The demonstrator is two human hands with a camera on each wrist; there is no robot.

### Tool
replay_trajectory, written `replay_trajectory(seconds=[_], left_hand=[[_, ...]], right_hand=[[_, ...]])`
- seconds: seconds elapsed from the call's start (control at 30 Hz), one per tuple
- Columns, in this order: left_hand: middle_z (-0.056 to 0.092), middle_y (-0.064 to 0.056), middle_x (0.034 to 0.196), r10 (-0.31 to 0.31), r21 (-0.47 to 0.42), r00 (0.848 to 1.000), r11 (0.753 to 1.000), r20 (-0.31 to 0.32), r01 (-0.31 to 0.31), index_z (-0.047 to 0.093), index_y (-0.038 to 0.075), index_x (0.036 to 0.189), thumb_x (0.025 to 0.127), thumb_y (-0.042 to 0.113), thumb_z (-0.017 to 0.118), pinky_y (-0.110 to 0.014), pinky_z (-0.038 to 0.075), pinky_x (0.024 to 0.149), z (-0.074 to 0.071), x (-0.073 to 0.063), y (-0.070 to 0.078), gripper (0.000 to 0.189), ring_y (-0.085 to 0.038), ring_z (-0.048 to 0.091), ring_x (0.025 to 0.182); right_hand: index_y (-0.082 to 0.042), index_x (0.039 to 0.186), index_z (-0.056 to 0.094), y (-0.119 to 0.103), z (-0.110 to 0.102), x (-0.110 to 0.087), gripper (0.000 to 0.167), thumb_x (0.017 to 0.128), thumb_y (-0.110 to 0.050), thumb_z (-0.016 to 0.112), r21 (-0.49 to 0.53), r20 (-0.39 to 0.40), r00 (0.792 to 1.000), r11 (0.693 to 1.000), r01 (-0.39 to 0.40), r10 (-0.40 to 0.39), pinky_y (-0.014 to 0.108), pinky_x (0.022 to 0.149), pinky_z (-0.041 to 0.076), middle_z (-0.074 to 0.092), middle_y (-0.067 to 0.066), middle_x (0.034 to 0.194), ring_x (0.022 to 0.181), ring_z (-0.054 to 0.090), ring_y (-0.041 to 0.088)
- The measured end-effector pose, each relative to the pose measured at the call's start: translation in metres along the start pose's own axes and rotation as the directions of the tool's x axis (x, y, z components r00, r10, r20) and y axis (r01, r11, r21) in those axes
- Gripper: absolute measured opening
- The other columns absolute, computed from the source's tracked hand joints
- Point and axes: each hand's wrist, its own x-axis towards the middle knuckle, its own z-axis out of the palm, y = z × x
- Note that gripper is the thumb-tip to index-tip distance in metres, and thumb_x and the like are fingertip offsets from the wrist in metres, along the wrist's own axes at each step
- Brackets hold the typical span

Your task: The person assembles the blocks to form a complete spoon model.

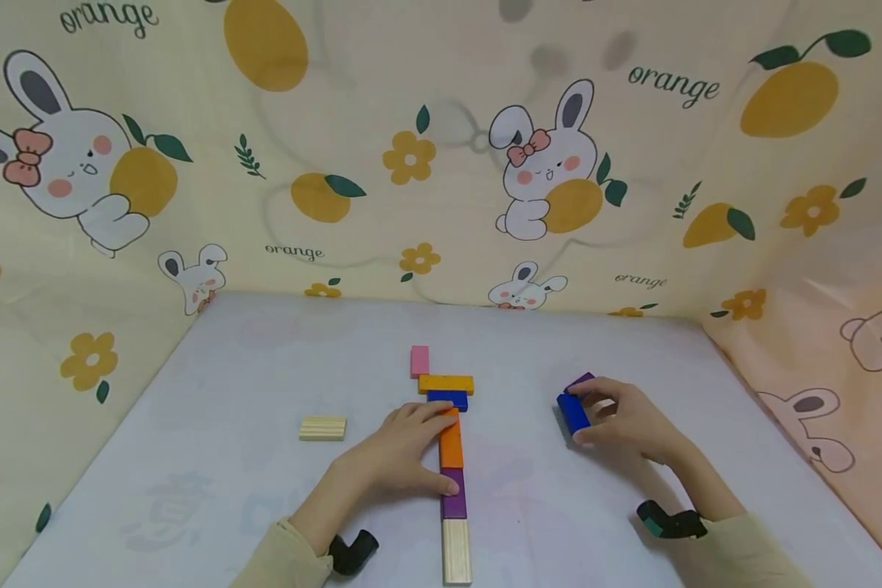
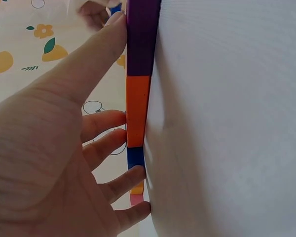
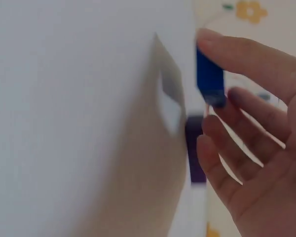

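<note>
My left hand [image 1: 400,447] rests over a row of blocks, its thumb on a purple block [image 1: 453,506] and its spread fingers on an orange block [image 1: 451,449] and near a blue block [image 1: 456,398]. A plain wooden block [image 1: 456,551] makes up the near end of this row. Beyond the blue block lie a crosswise yellow-orange block [image 1: 446,383] and a pink one [image 1: 420,361]. Over on the right, my right hand [image 1: 628,420] pinches another blue block [image 3: 209,74] between thumb and fingers, raised over its shadow. A second purple block [image 3: 195,150] lies just behind those fingers.
Left of the row lies a ribbed, pale wooden piece [image 1: 322,428]. The white tabletop [image 1: 213,367] meets a patterned cloth [image 1: 367,106] at the back and sides. A black wrist strap piece [image 1: 669,520] hangs beside the right sleeve.
</note>
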Motion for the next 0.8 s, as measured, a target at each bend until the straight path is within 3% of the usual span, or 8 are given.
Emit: replay_trajectory(seconds=[0.17, 0.4, 0.8], left_hand=[[0.027, 0.001, 0.159, 0.012, 0.007, 1.0, 1.0, -0.009, -0.012, 0.04, 0.019, 0.152, 0.077, 0.066, 0.071, -0.052, 0.021, 0.114, 0.001, 0.0, -0.001, 0.093, -0.03, 0.025, 0.142], [0.029, 0.0, 0.158, -0.006, 0.013, 1.0, 1.0, -0.005, 0.006, 0.041, 0.02, 0.151, 0.077, 0.066, 0.071, -0.053, 0.021, 0.114, 0.0, 0.0, 0.001, 0.093, -0.03, 0.026, 0.142], [0.029, 0.001, 0.158, -0.02, 0.012, 1.0, 1.0, 0.007, 0.02, 0.041, 0.024, 0.152, 0.076, 0.068, 0.07, -0.054, 0.022, 0.113, 0.002, 0.003, -0.002, 0.093, -0.03, 0.026, 0.141]], right_hand=[[-0.014, 0.126, 0.065, -0.023, 0.022, 0.017, 0.064, 0.071, -0.035, 0.09, 0.093, -0.032, 0.999, 0.995, 0.028, -0.025, 0.037, 0.083, 0.053, 0.06, 0.009, 0.117, 0.1, 0.058, 0.03], [-0.015, 0.129, 0.063, -0.055, 0.041, 0.054, 0.068, 0.072, -0.043, 0.087, 0.12, -0.021, 0.998, 0.991, -0.062, 0.065, 0.038, 0.082, 0.052, 0.059, 0.013, 0.117, 0.103, 0.057, 0.029], [-0.017, 0.126, 0.066, -0.069, 0.064, 0.105, 0.063, 0.073, -0.04, 0.088, 0.087, 0.011, 0.998, 0.994, -0.065, 0.064, 0.036, 0.083, 0.053, 0.062, 0.008, 0.112, 0.099, 0.059, 0.025]])
